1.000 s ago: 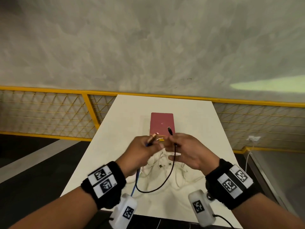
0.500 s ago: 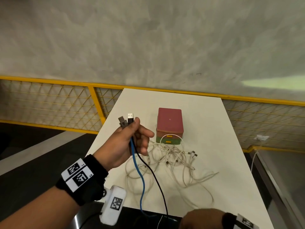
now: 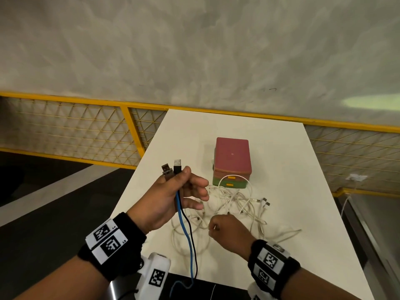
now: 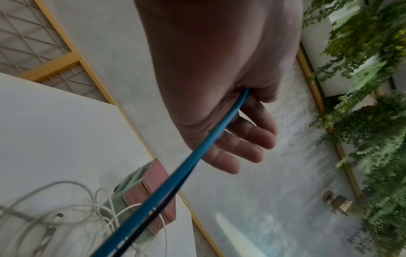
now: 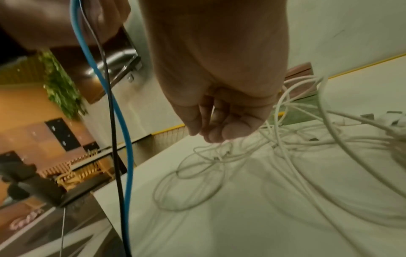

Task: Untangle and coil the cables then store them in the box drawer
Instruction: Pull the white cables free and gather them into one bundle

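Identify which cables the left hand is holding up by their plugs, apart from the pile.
The blue cable and the black cable, gripped together in the left hand; the white cables lie tangled on the table.

A white table [image 3: 270, 135] stands against a yellow mesh railing [image 3: 65, 131], green foliage [image 4: 373, 87] beyond

Blue cable [image 3: 184, 226], black cable [image 3: 191, 231], white cables [image 3: 242, 202], seemingly pink-and-green box [image 3: 232, 162], yellow railing [image 3: 132, 128].

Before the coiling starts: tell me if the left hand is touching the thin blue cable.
Touching. In the left wrist view the left hand pinches the thin blue cable between thumb and fingers; the head view agrees.
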The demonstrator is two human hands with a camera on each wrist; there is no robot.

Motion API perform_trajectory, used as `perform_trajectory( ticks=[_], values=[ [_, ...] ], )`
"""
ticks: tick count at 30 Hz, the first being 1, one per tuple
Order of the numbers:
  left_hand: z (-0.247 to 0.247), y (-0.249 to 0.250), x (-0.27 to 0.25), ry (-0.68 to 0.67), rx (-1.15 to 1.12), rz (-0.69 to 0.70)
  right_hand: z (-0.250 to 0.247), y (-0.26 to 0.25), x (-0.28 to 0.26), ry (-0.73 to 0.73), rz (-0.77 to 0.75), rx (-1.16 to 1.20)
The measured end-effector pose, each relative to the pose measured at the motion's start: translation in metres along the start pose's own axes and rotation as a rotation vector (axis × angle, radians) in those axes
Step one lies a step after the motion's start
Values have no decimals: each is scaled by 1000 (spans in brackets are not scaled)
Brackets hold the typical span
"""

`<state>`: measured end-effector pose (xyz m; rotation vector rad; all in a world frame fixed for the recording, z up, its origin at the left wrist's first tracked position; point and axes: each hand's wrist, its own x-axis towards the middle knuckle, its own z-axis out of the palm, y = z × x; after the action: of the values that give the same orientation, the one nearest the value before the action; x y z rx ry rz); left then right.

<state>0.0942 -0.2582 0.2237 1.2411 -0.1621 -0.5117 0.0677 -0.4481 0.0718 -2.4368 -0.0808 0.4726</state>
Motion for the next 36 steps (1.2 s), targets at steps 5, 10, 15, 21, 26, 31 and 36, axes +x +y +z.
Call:
perform_trajectory(
  ticks=[5, 10, 15, 21, 26, 31, 36],
  values=[
    [-10, 3, 3, 61, -9, 3, 17, 1, 34, 173, 72, -42],
    [-21, 1, 0, 105, -7, -3, 29, -8, 43, 81, -66, -251],
    [-32, -5, -1, 151, -25, -19, 50, -12, 34, -47, -98, -359],
    [-32, -8, 2, 152, 0, -25, 49, -18, 38, -89, -151, -600],
    [-29, -10, 7, 158, 30, -21, 43, -15, 36, -90, -279, -483],
    [-27, -9, 14, 162, 34, -10, -25, -36, 32, 68, -182, 258],
    [-15, -6, 19, 140, 55, 12, -102, -52, 5, 105, 13, 836]
  ],
)
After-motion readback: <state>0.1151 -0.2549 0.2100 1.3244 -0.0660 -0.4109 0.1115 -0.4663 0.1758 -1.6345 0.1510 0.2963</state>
